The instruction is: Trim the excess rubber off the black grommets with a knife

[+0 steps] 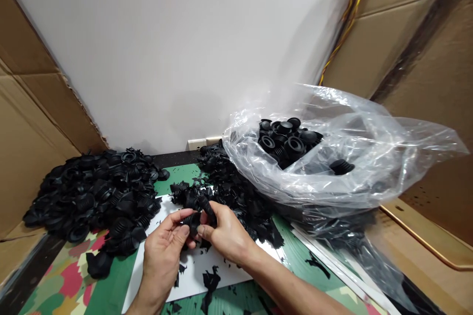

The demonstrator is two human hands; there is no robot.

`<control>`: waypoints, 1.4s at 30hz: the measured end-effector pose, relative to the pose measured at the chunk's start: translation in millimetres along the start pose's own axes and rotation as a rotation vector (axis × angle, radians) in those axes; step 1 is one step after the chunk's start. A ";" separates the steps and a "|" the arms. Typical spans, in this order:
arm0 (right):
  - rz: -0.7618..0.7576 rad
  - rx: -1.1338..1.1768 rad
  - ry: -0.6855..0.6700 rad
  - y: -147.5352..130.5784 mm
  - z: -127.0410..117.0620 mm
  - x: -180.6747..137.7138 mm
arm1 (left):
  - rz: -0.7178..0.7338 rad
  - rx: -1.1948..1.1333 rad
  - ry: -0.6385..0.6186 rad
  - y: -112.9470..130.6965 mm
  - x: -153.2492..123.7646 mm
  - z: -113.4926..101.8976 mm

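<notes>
My left hand (164, 251) is closed around a black ribbed rubber bellows (192, 221), gripping it between thumb and fingers. From the other side my right hand (227, 234) pinches black rubber at the edge of the same bellows. Whether that rubber is part of the bellows or a loose flap, I cannot tell. Both hands are above a white sheet (148, 266) with black scraps on it. Just beyond them lies a heap of torn black rubber scraps (240, 197). Some of the bellows is hidden behind my fingers.
A large pile of black rubber bellows (99, 197) stands at the left on the green tabletop (177, 172). To the right, an open clear plastic bag (354, 192) holds several bellows (286, 138). Cardboard (33, 108) and a white wall (177, 49) enclose the table.
</notes>
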State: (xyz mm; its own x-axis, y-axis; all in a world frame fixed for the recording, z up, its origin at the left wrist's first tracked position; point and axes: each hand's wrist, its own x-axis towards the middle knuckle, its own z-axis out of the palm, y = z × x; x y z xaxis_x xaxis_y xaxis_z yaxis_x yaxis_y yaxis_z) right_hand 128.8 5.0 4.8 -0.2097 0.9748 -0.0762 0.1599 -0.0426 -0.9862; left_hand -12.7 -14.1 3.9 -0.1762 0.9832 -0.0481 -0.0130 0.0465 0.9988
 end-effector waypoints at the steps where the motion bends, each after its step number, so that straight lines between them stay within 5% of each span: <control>1: -0.017 -0.033 0.019 -0.8 -1.4 -0.4 | -0.016 -0.010 -0.011 -1.2 0.1 -0.1; 11: -0.091 -0.051 0.155 2.4 -13.0 3.1 | -0.086 -0.216 0.011 5.6 -2.4 3.8; 21: -0.259 0.030 0.007 -2.6 -7.2 -8.5 | -0.078 -0.235 -0.005 4.2 -1.6 1.4; 31: -0.556 -0.648 0.090 2.6 9.6 -17.2 | 0.015 -0.103 0.121 -1.1 -0.7 3.1; 36: -0.388 -0.669 0.181 4.9 14.2 -16.2 | 0.063 -0.091 0.126 -3.1 -1.4 0.9; 42: -0.177 -0.298 0.255 5.9 -3.6 -5.0 | 0.023 -0.222 0.129 3.1 -2.6 1.8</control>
State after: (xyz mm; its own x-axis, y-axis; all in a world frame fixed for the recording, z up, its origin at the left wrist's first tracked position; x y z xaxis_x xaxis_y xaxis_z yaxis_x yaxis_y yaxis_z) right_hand 134.3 0.7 -0.1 -0.0196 0.9858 0.1665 0.4225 0.1591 -0.8923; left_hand -10.5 -16.2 7.1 -0.3024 0.9523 -0.0402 -0.2212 -0.0291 0.9748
